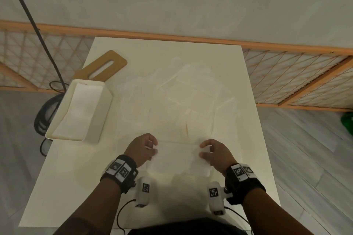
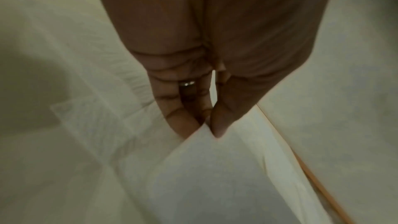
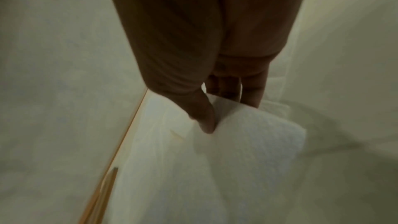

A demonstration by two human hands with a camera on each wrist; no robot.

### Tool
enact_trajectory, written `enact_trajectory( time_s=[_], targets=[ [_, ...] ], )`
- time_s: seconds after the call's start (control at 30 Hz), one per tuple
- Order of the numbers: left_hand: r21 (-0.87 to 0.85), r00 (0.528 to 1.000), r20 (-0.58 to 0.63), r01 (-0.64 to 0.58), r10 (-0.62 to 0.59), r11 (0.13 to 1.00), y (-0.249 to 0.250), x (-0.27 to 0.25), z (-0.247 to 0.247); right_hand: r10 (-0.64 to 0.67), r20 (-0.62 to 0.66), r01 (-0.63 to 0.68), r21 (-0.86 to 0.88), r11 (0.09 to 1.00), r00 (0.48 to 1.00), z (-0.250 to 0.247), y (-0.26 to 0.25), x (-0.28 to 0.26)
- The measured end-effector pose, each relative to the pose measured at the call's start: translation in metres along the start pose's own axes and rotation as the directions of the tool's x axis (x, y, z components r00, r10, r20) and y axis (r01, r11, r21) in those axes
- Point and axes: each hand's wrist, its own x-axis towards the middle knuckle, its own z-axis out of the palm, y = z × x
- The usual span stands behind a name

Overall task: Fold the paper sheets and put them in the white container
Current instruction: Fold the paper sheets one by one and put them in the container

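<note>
Both hands, left hand [image 1: 142,148] and right hand [image 1: 215,151], pinch opposite edges of one paper sheet [image 1: 178,155] above the table [image 1: 76,168]

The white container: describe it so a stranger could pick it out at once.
Start at the white table and look to its left edge, beyond the left hand. The white container is a tall open-topped rectangular bin, just in front of a flat wooden board. Unlike the loose paper sheets beside it, it has upright walls.

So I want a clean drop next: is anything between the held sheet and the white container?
Nothing visible: bare table lies between the sheet, pinched by both hands, and the white container, open at the top.
</note>
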Motion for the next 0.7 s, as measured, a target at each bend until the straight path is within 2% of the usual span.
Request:
enact_trajectory(
  time_s=[0.17,0.27,0.43,0.57,0.7],
  targets=[
    [0.238,0.989,-0.112,-0.068,0.097,0.969,0.0,-0.003,0.008,-0.127,-0.105,0.104,-0.198,0.975,0.986,0.011,-0.004,-0.003],
    [0.308,0.989,-0.092,-0.082,0.115,0.948,0.0,-0.001,0.012,-0.201,-0.062,0.17,-0.326,0.93,0.978,0.013,-0.009,0.001],
    [0.552,0.99,-0.028,-0.1,0.138,0.828,-0.002,0.005,0.019,-0.197,-0.039,0.148,-0.527,0.837,0.98,0.014,-0.014,0.01],
    [0.61,0.98,-0.033,-0.136,0.197,0.781,0.001,0.008,0.019,-0.25,-0.048,0.189,-0.523,0.831,0.967,0.013,-0.013,0.013],
    [0.496,0.981,-0.024,-0.157,0.195,0.854,-0.002,0.009,0.011,-0.281,-0.097,0.228,-0.368,0.902,0.955,0.008,-0.01,0.009]
  ],
)
